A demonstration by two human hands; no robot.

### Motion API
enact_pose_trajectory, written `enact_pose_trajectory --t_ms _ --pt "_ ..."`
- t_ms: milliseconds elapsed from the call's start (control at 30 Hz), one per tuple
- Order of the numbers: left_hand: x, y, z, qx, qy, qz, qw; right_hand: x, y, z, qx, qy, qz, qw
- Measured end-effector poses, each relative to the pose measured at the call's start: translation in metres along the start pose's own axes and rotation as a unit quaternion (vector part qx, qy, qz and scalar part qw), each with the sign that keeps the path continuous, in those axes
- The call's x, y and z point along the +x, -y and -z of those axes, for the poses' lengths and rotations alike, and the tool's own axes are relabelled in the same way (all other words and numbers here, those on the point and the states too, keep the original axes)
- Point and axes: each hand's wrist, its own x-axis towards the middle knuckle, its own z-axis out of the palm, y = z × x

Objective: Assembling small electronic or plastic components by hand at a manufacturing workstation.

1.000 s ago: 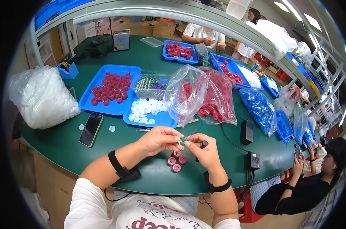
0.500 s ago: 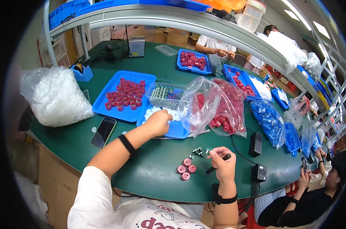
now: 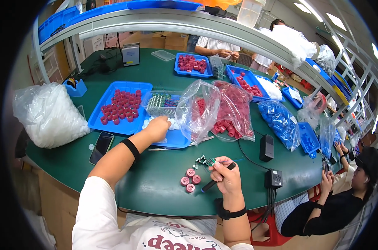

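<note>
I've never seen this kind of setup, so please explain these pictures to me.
There's no machine: a person works bare-handed. Every picture comes from a wide fisheye camera on their head, looking down, which bends straight edges. The dark green tabletop holds four short red cylinders, shallow blue plastic trays, clear plastic bags of parts and a black-screened phone. The left hand is at the nearest blue tray, by white plastic discs; its grip isn't clear. The right hand holds a slim black pen-shaped tool and pinches a small green circuit board.

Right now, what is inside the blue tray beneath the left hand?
White pieces show beside the left hand; the hand covers part of the tray, so whatever lies directly beneath cannot be seen.
</note>
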Motion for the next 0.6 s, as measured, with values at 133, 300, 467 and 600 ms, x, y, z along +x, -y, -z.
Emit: enact_pose_trajectory --t_ms 133,300,467,600 --pt "-0.001 -0.010 0.009 -0.012 0.014 0.021 1.000 -0.003 0.000 -0.003 0.020 -0.008 -0.005 1.000" --pt "-0.008 -0.003 0.008 -0.023 0.038 0.044 0.998 -0.002 -0.003 -0.005 -0.013 -0.027 0.012 0.999" --pt "-0.011 -0.007 0.028 -0.133 -0.059 0.080 0.986 -0.003 -0.004 -0.010 -0.062 -0.046 0.058 0.995" --pt "-0.017 -0.047 0.055 -0.629 -0.045 0.203 0.749 -0.006 -0.001 -0.011 -0.061 -0.086 0.098 0.990"
